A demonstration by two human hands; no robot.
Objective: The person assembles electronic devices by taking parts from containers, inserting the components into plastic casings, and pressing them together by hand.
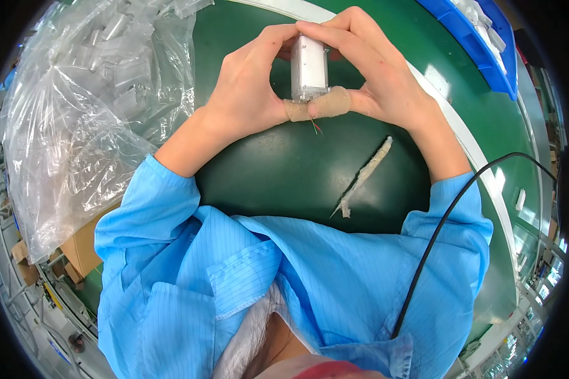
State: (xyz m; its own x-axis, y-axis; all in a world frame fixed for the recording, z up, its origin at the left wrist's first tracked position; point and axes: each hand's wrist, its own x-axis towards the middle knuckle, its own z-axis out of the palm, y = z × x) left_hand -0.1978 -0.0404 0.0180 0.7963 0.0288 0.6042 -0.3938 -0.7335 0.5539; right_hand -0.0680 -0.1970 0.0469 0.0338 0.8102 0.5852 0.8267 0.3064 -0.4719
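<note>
Between my two hands is a small white box-shaped part (311, 66) in a clear plastic casing, held above the green table. My left hand (250, 88) grips it from the left, and my right hand (382, 76) from the right. Both thumbs, wrapped in tan tape, press against its near end, while the fingertips meet at its far end. Thin coloured wires (316, 127) poke out below the thumbs. On the table nearer to me lies a narrow tool wrapped in pale tape (368, 169), with a thin pointed tip.
A large clear plastic bag (126, 76) full of transparent casings covers the table's left side. At the far right stands a blue bin (474, 38) holding white parts. A black cable (446, 218) crosses my right sleeve. A cardboard box (85, 243) sits under the bag's near edge.
</note>
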